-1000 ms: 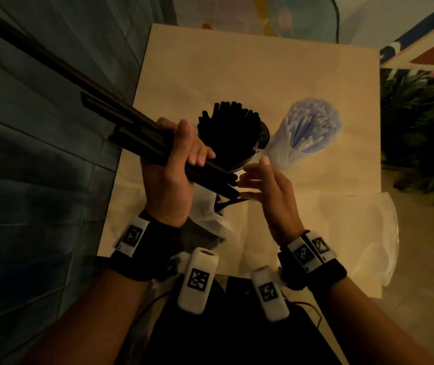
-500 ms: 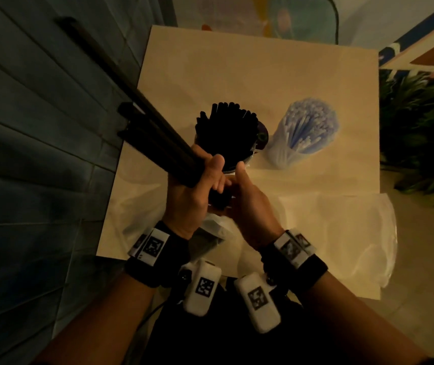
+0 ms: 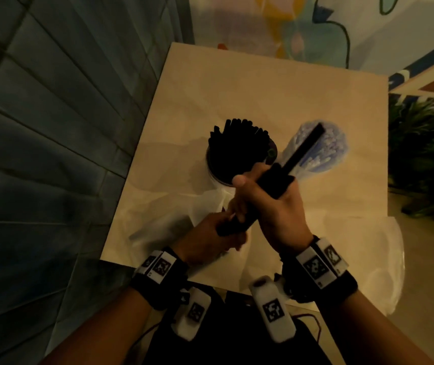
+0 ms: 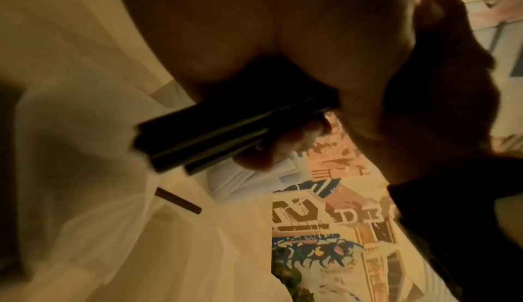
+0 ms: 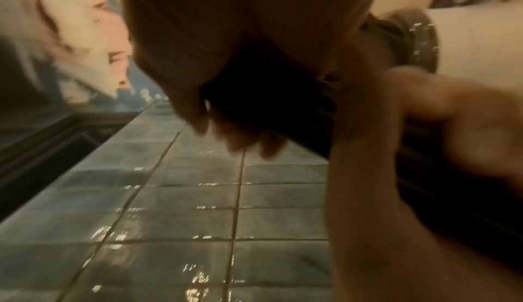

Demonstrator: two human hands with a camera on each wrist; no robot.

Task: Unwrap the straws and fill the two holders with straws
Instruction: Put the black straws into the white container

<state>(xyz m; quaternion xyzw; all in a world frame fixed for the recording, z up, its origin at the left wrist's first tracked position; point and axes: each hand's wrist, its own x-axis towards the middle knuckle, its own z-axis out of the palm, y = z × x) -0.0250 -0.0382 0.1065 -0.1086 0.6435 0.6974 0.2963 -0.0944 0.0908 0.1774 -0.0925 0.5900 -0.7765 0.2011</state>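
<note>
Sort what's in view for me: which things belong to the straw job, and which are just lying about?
Part of the job:
- bundle of black straws, gripped by left hand and right hand
- holder of black straws
- holder of pale straws
- loose black straw
- plastic wrapper

Just lying about:
- plant
- tiled wall

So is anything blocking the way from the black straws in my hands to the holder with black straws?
Nothing visible: the bundle of black straws sits in both hands just in front of the holder, though the holder already looks packed.
</note>
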